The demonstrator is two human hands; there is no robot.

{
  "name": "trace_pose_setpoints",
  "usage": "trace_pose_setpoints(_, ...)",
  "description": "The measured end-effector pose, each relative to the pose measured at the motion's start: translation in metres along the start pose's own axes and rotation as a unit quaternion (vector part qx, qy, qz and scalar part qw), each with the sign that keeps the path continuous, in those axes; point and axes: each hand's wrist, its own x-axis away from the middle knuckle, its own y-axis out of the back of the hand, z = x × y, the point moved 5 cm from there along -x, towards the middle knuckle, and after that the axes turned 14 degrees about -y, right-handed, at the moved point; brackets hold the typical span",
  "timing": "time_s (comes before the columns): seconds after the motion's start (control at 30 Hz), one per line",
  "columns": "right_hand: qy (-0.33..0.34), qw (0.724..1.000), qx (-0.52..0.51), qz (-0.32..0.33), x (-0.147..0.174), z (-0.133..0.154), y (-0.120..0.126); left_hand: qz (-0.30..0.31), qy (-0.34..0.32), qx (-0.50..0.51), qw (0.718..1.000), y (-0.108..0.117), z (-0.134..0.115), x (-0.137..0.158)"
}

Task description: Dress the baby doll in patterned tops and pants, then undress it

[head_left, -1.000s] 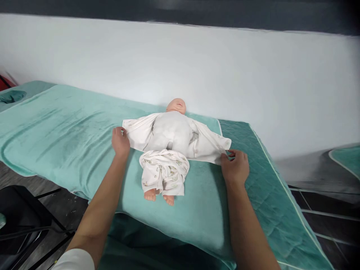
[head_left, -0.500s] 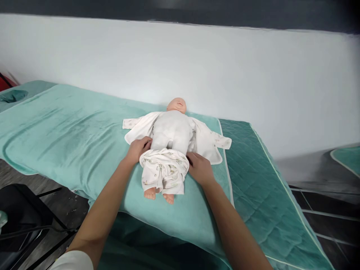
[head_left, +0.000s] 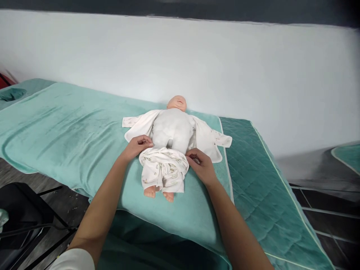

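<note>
"How many things are there?"

"One doll (head_left: 173,125), one shirt (head_left: 204,139), one pair of pants (head_left: 164,170) and two hands, the left hand (head_left: 137,147) and the right hand (head_left: 203,167). Two bare feet (head_left: 149,192) poke out of the pants."

"Where's the doll?"

"On its back, between the hands. Its head (head_left: 176,102) is past the fingers, and its feet are on the near side of them."

"How does it look?"

"Its belly is puffy and pale gray. The shirt is spread open. The pants have little pictures and are bunched up at the waist."

"And the fingers?"

"The right ones pinch the pants' waist edge. The left ones are curled at the other side; I can't tell if they hold cloth."

"Is there room?"

"Lots of green sheet (head_left: 78,127) left of the left hand. Right of the right hand, the sheet ends and a darker quilt (head_left: 261,187) shows. The wall (head_left: 180,56) is just beyond the head."
</note>
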Motion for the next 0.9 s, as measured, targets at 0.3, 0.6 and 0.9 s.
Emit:
trace_pose_setpoints(0.3,-0.004,0.988,-0.059,0.144,0.002,0.000,-0.012,0.241,-0.035,0.062,0.968,-0.005,-0.011,0.007)
trace_pose_setpoints(0.6,0.023,0.981,-0.023,0.193,0.008,0.009,-0.014,0.126,-0.066,0.153,0.978,-0.003,-0.004,0.006)
trace_pose_setpoints(0.9,0.066,0.984,-0.054,0.156,0.003,0.026,-0.017,-0.061,-0.024,0.229,0.971,-0.002,0.010,0.004)
